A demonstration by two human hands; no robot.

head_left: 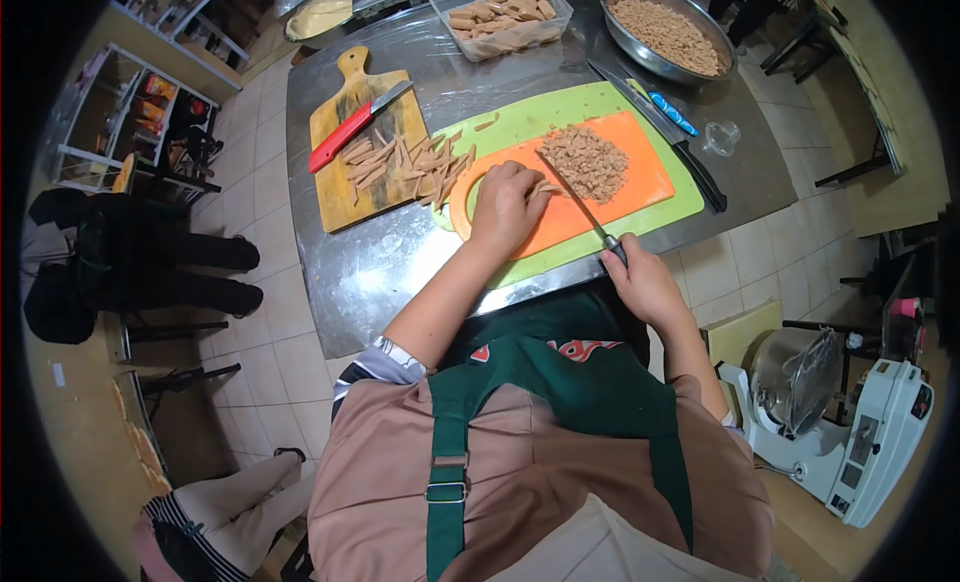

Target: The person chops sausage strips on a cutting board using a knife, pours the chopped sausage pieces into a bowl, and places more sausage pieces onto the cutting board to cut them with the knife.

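Note:
My right hand [648, 280] is closed around the dark handle of a kitchen knife [580, 200], its blade angled over the orange cutting board [648, 187]. Beside the blade, my left hand [508, 204] has its fingers bent down over a few tan sausage strips [543, 189], pressing them on the board. Just past the knife lies a heap of small diced pieces [588, 162]. The orange board rests on a larger green cutting mat [520, 107]. Uncut-looking strips [405, 167] are piled at the left, spread from a wooden board [340, 210] onto the mat.
A red-handled knife [345, 137] lies on the wooden board. More knives, one black-handled [700, 177], lie at the mat's right. Behind stand a plastic tub of tan sausage pieces [500, 44] and a metal bowl of diced pieces [668, 37]. A mixer [860, 432] is at right; other people stand nearby.

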